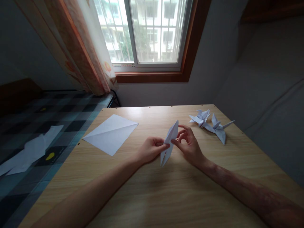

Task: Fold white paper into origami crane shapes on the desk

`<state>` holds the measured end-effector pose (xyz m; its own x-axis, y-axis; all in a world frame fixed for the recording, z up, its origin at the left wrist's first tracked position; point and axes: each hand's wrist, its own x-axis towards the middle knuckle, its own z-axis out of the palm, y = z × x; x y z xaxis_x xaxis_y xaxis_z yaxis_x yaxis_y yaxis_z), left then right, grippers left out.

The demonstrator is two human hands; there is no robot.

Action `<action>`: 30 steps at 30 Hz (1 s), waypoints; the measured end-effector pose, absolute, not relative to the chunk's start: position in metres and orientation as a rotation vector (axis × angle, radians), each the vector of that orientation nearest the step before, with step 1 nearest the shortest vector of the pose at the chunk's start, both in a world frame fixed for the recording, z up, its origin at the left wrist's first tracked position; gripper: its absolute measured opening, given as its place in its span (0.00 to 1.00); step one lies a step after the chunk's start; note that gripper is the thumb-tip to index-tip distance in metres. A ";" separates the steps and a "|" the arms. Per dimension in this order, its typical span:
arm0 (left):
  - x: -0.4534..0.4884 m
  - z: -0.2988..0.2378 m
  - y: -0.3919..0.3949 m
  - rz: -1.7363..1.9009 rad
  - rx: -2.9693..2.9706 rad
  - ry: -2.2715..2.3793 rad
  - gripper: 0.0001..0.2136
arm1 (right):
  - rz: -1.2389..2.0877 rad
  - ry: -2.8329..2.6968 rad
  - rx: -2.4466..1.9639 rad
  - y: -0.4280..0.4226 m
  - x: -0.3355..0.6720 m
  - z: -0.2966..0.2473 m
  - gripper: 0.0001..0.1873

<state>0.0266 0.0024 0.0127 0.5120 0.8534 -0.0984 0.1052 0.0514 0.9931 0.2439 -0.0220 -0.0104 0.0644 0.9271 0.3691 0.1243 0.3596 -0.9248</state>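
Above the middle of the table, a white folded paper (171, 136) is held up at a tilt, long and narrow, with two separate points at its lower end. My left hand (153, 147) is closed on its left side, thumb laid across the paper. From the right, my right hand (188, 144) pinches its edge with the thumb, the index finger touching near the upper tip and the other fingers curled. To the left lies a white paper sheet (114, 134) with a crease along its diagonal. Folded paper cranes (200, 118) rest at the back right.
The wooden table (152, 196) has its far edge near the wall below the window (156, 31). On the left is a bed with a checked cover (76, 103), where loose white paper pieces (35, 148) lie. A curtain (78, 47) hangs beside the window.
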 end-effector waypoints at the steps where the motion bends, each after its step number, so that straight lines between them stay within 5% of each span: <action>1: 0.026 0.012 0.003 0.699 1.425 0.897 0.21 | 0.768 -1.402 -1.049 -0.023 0.245 -0.010 0.35; 7: 0.025 0.013 0.002 0.678 1.458 0.900 0.20 | 0.582 -1.440 -1.081 -0.026 0.248 -0.008 0.36; 16: 0.026 0.019 0.000 0.633 1.519 0.902 0.23 | 0.426 -1.552 -1.054 -0.024 0.252 -0.002 0.14; 27: 0.025 0.019 0.000 0.655 1.519 0.831 0.23 | 0.643 -1.648 -0.959 -0.020 0.251 -0.004 0.11; 30: 0.025 0.021 0.001 0.670 1.515 0.811 0.24 | 0.637 -1.701 -0.852 -0.025 0.250 0.001 0.04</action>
